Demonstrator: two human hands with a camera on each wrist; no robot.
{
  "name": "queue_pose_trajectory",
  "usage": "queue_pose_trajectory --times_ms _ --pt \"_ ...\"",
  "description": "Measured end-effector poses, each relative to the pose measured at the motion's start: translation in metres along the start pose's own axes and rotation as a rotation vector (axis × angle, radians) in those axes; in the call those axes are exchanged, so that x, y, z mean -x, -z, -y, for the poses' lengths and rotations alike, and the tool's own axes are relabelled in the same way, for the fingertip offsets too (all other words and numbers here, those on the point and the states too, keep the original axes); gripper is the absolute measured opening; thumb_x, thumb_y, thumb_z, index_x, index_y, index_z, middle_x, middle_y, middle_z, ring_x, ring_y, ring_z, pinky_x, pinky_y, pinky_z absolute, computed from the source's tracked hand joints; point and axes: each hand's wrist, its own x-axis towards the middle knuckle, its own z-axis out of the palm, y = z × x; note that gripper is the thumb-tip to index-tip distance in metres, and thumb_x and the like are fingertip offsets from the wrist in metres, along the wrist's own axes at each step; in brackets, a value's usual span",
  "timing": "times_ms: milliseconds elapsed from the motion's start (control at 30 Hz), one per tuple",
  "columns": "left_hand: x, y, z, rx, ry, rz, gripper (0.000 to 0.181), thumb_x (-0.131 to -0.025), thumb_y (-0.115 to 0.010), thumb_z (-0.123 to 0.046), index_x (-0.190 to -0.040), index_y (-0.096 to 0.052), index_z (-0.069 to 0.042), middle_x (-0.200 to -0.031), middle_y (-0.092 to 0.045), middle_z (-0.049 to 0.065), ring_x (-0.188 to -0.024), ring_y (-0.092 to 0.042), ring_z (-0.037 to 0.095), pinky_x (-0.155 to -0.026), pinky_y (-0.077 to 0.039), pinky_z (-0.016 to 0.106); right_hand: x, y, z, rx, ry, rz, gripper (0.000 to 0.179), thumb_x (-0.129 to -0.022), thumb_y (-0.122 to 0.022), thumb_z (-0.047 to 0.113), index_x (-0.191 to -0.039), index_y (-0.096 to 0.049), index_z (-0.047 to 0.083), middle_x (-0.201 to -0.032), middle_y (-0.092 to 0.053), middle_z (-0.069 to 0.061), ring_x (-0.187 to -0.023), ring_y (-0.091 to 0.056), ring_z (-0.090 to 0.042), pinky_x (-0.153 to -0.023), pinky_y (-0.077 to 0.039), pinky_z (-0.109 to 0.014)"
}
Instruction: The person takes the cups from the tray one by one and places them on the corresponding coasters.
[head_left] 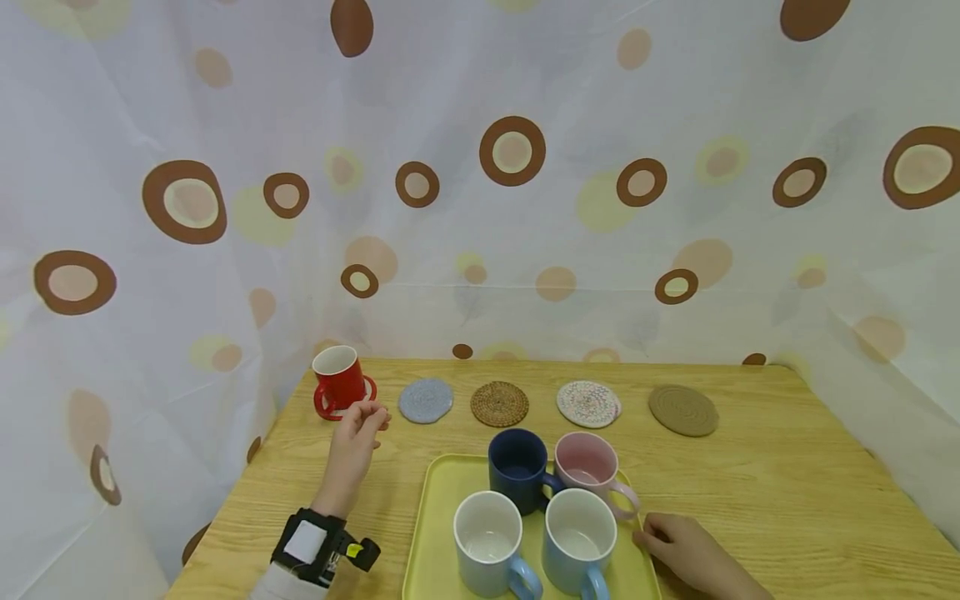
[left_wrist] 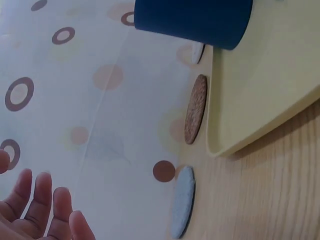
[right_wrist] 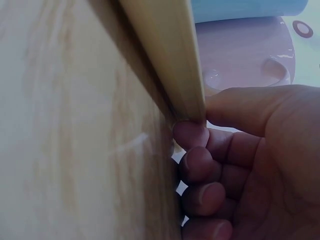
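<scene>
In the head view, a red mug (head_left: 341, 382) stands on a red-rimmed coaster (head_left: 371, 390) at the far left. My left hand (head_left: 354, 446) hovers just in front of it, fingers loosely bent, holding nothing. My right hand (head_left: 678, 540) pinches the right edge of the yellow tray (head_left: 442, 500) between thumb and forefinger, as the right wrist view shows on the tray's rim (right_wrist: 167, 55). On the tray stand a dark blue mug (head_left: 517, 471), a pink mug (head_left: 587, 460) and two mugs with light blue bottoms, one left (head_left: 486, 542) and one right (head_left: 577, 542).
Along the back of the wooden table lie a grey-blue coaster (head_left: 426, 401), a brown woven coaster (head_left: 499, 404), a white patterned coaster (head_left: 588, 404) and a tan coaster (head_left: 683, 410). A spotted curtain (head_left: 450, 167) hangs behind and at both sides.
</scene>
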Motion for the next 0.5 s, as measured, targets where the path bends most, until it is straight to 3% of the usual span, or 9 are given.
queue_pose_trajectory --times_ms 233,500 --pt "0.014 -0.024 0.009 -0.017 0.024 0.102 0.027 -0.1 -0.053 -0.024 -0.114 -0.056 -0.002 -0.109 -0.061 0.018 -0.096 -0.056 0.017 -0.077 -0.045 0.028 0.0 0.002 0.002 0.005 0.0 0.006 0.03 -0.096 -0.059 0.025 -0.072 -0.049 0.01 -0.063 -0.038 0.007 -0.057 -0.036 0.001 -0.053 -0.03 -0.02" --pt "0.019 -0.046 0.025 -0.061 0.032 0.253 0.026 -0.098 -0.057 -0.024 -0.114 -0.058 -0.003 -0.103 -0.062 0.011 -0.092 -0.057 0.018 -0.073 -0.045 0.028 -0.001 0.003 0.001 -0.009 -0.009 0.032 0.028 -0.096 -0.059 0.026 -0.075 -0.051 0.009 -0.065 -0.042 0.006 -0.058 -0.038 0.0 -0.053 -0.031 -0.02"
